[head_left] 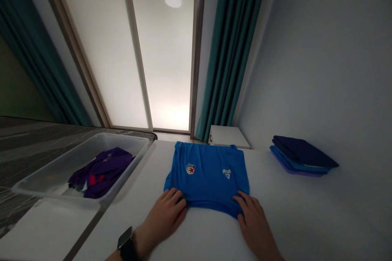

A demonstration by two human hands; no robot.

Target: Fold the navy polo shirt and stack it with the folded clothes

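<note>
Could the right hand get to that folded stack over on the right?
Probably yes: only white table shows between the right hand and the stack, though the hand is at the blue shirt and would likely need to leave it.

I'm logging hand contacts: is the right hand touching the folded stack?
No, the right hand touches the near right corner of the blue garment, apart from the folded stack.

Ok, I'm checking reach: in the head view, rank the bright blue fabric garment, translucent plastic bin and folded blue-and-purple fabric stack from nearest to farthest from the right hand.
1. Bright blue fabric garment: touching the right hand.
2. Folded blue-and-purple fabric stack: off to the right.
3. Translucent plastic bin: across to the left.
</note>
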